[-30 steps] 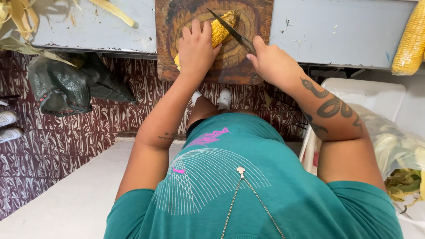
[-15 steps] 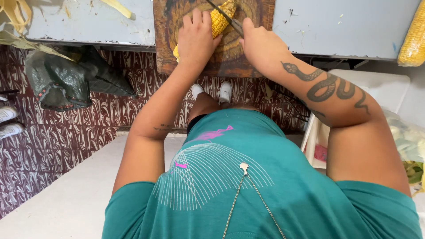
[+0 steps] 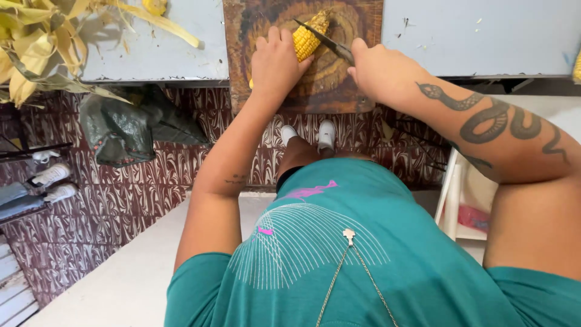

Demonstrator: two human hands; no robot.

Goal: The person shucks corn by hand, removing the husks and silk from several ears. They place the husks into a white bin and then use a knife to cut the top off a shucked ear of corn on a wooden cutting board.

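A yellow corn cob [image 3: 310, 35] lies on a round-patterned wooden cutting board [image 3: 339, 79] on a pale blue table. My left hand [image 3: 275, 63] presses down on the cob's near end. My right hand [image 3: 378, 69] grips the handle of a dark knife [image 3: 321, 37], whose blade rests across the cob about midway along it. The tattooed forearm runs off to the right.
Corn husks [image 3: 42, 42] pile up on the table's left end. A dark green bag [image 3: 118, 130] hangs below the table edge. A white crate [image 3: 463, 200] stands at the right. White shoes of another person [image 3: 51, 181] show at the far left on patterned floor tiles.
The view has shifted, so board and hands sit higher in frame. The knife blade stays across the cob; both hands keep their hold.
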